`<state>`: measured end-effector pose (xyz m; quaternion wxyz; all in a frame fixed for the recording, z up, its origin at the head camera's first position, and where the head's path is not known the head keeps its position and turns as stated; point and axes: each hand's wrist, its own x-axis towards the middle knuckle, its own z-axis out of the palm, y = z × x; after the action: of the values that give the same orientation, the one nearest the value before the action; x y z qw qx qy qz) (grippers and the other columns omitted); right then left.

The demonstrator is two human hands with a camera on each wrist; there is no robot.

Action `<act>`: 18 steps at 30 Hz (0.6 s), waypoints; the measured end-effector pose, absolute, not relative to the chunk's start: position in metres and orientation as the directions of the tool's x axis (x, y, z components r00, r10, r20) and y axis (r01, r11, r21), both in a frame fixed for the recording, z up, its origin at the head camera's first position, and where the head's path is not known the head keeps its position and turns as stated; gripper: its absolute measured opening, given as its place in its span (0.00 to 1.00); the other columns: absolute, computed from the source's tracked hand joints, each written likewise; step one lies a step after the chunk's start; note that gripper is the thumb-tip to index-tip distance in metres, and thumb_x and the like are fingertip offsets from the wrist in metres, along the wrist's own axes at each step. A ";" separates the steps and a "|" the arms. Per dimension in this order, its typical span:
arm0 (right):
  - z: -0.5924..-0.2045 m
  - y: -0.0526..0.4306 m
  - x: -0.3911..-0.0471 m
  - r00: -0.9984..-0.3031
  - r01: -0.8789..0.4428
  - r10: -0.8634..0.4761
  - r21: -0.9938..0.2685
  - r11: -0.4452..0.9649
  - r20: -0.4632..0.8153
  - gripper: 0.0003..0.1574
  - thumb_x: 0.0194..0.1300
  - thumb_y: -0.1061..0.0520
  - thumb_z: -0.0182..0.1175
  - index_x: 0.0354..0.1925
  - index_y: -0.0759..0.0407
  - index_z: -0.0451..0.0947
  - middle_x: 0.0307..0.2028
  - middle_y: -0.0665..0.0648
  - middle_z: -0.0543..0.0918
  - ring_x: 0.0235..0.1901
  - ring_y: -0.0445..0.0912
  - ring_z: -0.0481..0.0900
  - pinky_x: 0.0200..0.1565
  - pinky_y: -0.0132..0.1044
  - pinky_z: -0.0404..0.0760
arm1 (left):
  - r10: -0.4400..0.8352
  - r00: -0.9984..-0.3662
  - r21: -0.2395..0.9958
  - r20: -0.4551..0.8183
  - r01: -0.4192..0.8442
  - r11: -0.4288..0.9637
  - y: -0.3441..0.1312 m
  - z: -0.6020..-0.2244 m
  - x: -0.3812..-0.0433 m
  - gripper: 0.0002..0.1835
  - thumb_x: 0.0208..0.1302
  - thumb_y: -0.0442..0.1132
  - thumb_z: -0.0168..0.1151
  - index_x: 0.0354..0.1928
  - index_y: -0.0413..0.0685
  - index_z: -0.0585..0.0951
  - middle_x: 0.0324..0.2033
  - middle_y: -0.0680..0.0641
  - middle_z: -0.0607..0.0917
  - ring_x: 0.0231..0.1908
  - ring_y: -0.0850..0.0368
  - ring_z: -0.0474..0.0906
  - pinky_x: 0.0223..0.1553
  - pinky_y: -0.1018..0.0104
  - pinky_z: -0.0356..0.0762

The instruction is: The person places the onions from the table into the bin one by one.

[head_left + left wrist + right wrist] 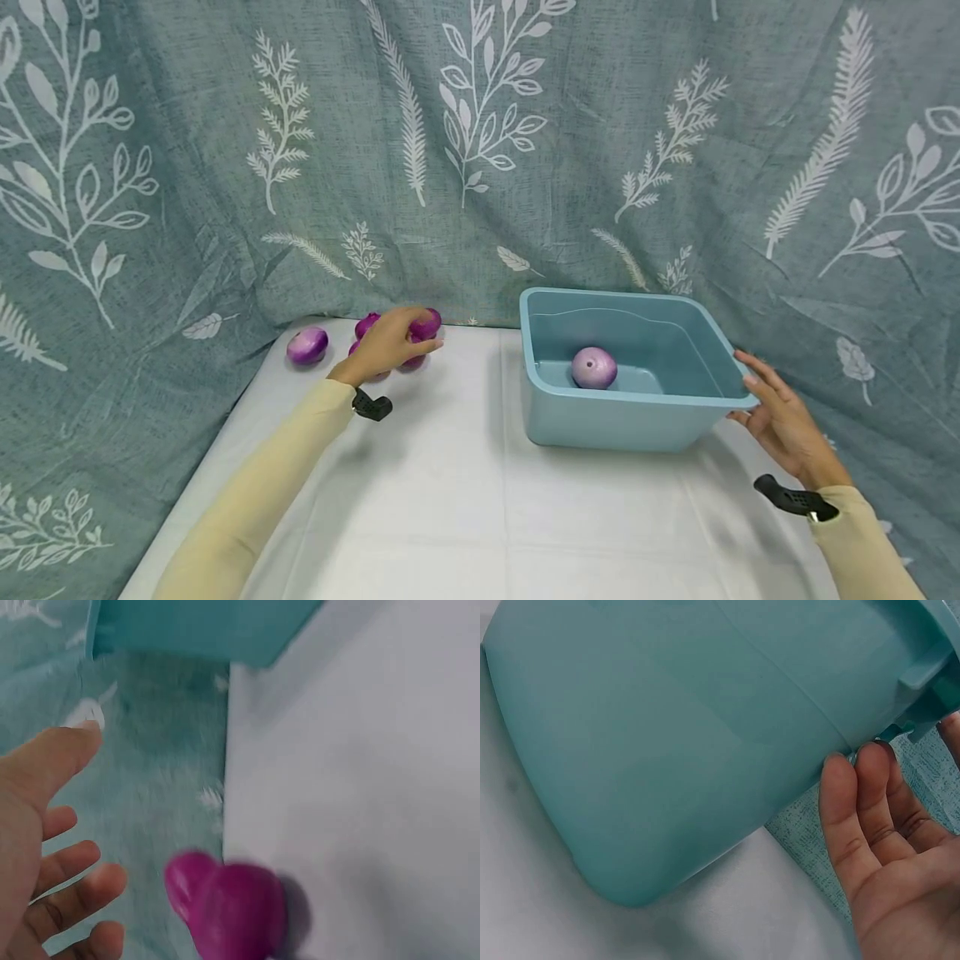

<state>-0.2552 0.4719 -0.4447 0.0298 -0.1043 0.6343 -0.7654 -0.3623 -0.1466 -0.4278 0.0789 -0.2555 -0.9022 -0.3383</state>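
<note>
My left hand [390,340] hovers over a group of red onions [426,323] at the back left of the table, fingers spread and apart from them. In the left wrist view, that hand [52,847] holds nothing, and a few blurred magenta onions [240,911] lie beside its fingertips. On the right stands a blue-green plastic tub [615,421] with one pale purple onion [594,368] inside. At the tub's right end is my right hand [783,425]; its nearly straight fingers [840,787] touch the wall just under the rim.
One onion [307,345] lies by itself left of the group. A white cloth [450,500] covers the table. Behind and along the sides hangs a blue-green leaf-patterned curtain [480,233], close to the table's back edge.
</note>
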 end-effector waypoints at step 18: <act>-0.444 0.471 -0.254 -0.967 -0.073 -0.218 -0.961 -0.266 0.134 0.36 0.84 0.61 0.43 0.83 0.47 0.49 0.64 0.47 0.76 0.52 0.45 0.85 0.45 0.41 0.84 | 0.251 -0.949 0.493 0.191 0.314 0.811 -0.223 -0.464 -0.367 0.38 0.64 0.55 0.73 0.67 0.37 0.75 0.66 0.33 0.72 0.65 0.34 0.71 0.62 0.35 0.70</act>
<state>-0.2541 0.4714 -0.4444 0.0460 -0.1206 0.6041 -0.7864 -0.3673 -0.2231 -0.4636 0.0585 -0.1489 -0.9498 -0.2689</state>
